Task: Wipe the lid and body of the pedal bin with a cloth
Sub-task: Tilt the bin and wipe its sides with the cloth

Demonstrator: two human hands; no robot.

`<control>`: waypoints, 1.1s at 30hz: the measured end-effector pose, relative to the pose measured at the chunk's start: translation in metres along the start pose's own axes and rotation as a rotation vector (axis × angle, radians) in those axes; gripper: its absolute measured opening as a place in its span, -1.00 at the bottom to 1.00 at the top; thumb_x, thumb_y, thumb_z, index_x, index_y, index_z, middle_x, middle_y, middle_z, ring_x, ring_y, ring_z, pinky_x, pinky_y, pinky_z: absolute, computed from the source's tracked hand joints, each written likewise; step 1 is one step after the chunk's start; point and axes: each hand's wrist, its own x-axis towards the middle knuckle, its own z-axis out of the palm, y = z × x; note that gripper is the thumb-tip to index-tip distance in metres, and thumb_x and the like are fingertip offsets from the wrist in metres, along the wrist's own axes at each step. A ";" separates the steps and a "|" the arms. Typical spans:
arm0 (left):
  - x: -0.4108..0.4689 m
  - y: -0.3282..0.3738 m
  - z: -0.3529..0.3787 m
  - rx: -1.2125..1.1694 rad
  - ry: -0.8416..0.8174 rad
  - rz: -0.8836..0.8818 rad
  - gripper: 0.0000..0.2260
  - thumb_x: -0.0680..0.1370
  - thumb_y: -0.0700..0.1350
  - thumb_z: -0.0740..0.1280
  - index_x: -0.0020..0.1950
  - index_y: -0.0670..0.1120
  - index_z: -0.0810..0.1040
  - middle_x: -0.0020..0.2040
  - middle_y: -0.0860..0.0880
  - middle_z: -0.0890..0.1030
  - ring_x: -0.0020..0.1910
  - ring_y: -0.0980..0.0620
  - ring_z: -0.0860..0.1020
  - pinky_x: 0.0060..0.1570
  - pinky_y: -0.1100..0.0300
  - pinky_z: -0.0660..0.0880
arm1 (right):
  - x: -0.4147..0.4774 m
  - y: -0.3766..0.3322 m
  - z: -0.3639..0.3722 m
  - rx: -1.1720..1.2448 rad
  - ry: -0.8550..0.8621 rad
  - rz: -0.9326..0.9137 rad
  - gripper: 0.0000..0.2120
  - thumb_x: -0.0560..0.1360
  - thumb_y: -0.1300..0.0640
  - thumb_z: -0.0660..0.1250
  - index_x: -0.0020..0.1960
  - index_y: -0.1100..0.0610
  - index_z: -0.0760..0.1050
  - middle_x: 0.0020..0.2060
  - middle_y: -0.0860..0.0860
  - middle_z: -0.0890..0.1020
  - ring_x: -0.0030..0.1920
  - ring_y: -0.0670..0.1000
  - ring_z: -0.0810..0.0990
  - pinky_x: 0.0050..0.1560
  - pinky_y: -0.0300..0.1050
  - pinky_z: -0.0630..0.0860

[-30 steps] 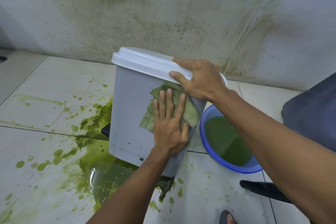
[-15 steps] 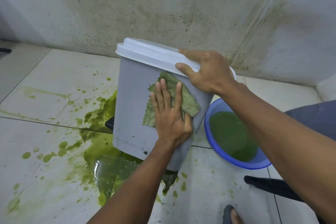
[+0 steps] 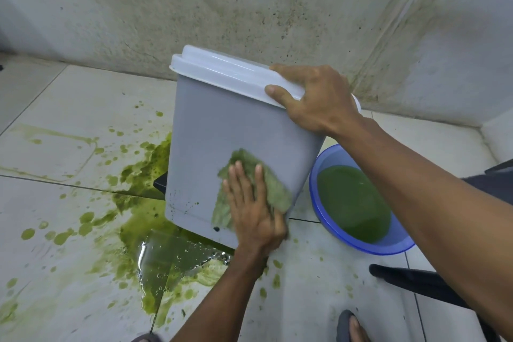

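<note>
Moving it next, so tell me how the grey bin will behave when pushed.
The bin seems light: the right hand holds it tilted by the lid. It may slide, since a green puddle lies beneath. Tall, so apt to tip.

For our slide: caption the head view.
Left hand presses cloth on tilted grey bin; right hand grips its white lid.

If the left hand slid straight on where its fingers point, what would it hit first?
Probably the rim of the white lid, close beside the right hand gripping it; before that, only grey side of the pedal bin lies beyond the cloth.
</note>
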 end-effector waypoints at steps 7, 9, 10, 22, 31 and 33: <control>0.010 0.017 0.010 0.029 0.036 -0.008 -0.18 0.38 -0.04 0.19 0.64 -0.17 0.06 0.64 -0.28 0.06 0.66 -0.24 -0.03 0.59 -0.26 -0.03 | 0.006 0.005 0.001 0.003 0.007 0.003 -0.52 0.51 -0.34 0.23 0.36 -0.18 0.51 0.31 -0.14 0.58 0.36 0.00 0.51 0.33 0.10 0.42; -0.028 -0.004 0.014 0.049 0.028 -0.033 -0.18 0.39 -0.04 0.17 0.66 -0.10 0.07 0.66 -0.23 0.04 0.65 -0.24 0.00 0.58 -0.27 0.00 | 0.008 0.006 0.002 0.010 0.010 0.002 -0.52 0.50 -0.34 0.22 0.35 -0.19 0.51 0.30 -0.17 0.58 0.36 -0.02 0.51 0.34 0.11 0.41; -0.045 -0.014 0.015 0.052 0.014 -0.039 -0.16 0.38 -0.04 0.16 0.68 -0.06 0.03 0.67 -0.19 0.00 0.65 -0.24 -0.01 0.58 -0.28 0.00 | 0.008 0.007 0.002 0.013 0.009 0.004 -0.51 0.50 -0.35 0.21 0.35 -0.20 0.51 0.30 -0.18 0.58 0.35 -0.02 0.51 0.34 0.12 0.41; 0.092 0.032 -0.008 -0.031 0.080 0.022 -0.23 0.46 -0.01 0.19 0.64 -0.17 0.06 0.65 -0.25 -0.01 0.65 -0.27 -0.06 0.60 -0.22 -0.14 | 0.005 0.004 0.002 0.032 0.039 -0.001 -0.49 0.45 -0.37 0.23 0.32 -0.20 0.53 0.26 -0.14 0.62 0.31 0.01 0.55 0.30 0.09 0.45; -0.029 -0.036 -0.007 -0.056 0.098 -0.375 -0.25 0.57 0.10 0.18 0.69 0.01 -0.09 0.69 -0.11 -0.11 0.66 -0.18 -0.16 0.53 -0.40 -0.08 | 0.002 0.003 0.003 0.017 0.039 -0.016 -0.50 0.47 -0.34 0.23 0.34 -0.18 0.53 0.27 -0.15 0.61 0.30 0.02 0.55 0.31 0.07 0.43; 0.003 -0.020 -0.005 -0.066 0.140 -0.414 -0.25 0.59 0.14 0.16 0.69 -0.07 -0.07 0.69 -0.14 -0.13 0.66 -0.18 -0.19 0.54 -0.39 -0.12 | 0.001 0.002 0.003 0.015 0.052 -0.022 -0.48 0.46 -0.35 0.23 0.34 -0.17 0.53 0.27 -0.14 0.61 0.30 0.03 0.56 0.29 0.05 0.45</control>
